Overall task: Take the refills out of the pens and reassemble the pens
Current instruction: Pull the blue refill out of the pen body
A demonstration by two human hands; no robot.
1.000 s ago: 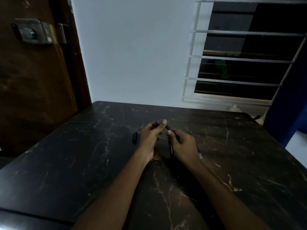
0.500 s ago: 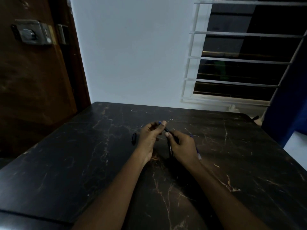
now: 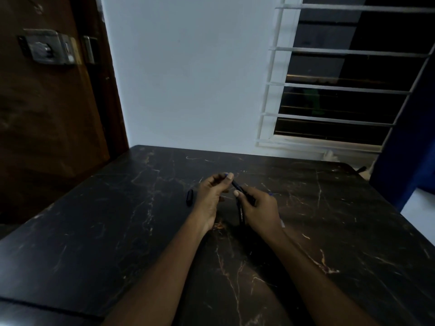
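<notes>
We find the left hand [image 3: 211,196] raised just above the table [image 3: 94,231], thumb and forefinger closed on the far end of a dark pen [image 3: 237,187]. The right hand [image 3: 259,210] is curled round the near part of that same pen, thumb tip pressed on the barrel. Both hands are shut on it; neither is open.

Against the views a second and half a second back, we note almost no change: the hands sit in the same place and the same grips, and the pen keeps its slant between them. We judge that the two hands are twisting or pulling the pen's front section apart, and that it has not yet come free. No refill is visibly out of this pen.

Count, working outward. Hands: two. Pens in the hands: one. Under the right hand lies a second dark barrel [image 3: 241,212], with pale lettering on it, resting on the table. Left of the left hand lies one short black piece [image 3: 189,197], probably a cap. Behind the right hand a thin bluish item [image 3: 270,194] shows, possibly a refill; too hidden to confirm. Beyond the table stand a wooden door [image 3: 47,114] and a barred window [image 3: 341,90].
</notes>
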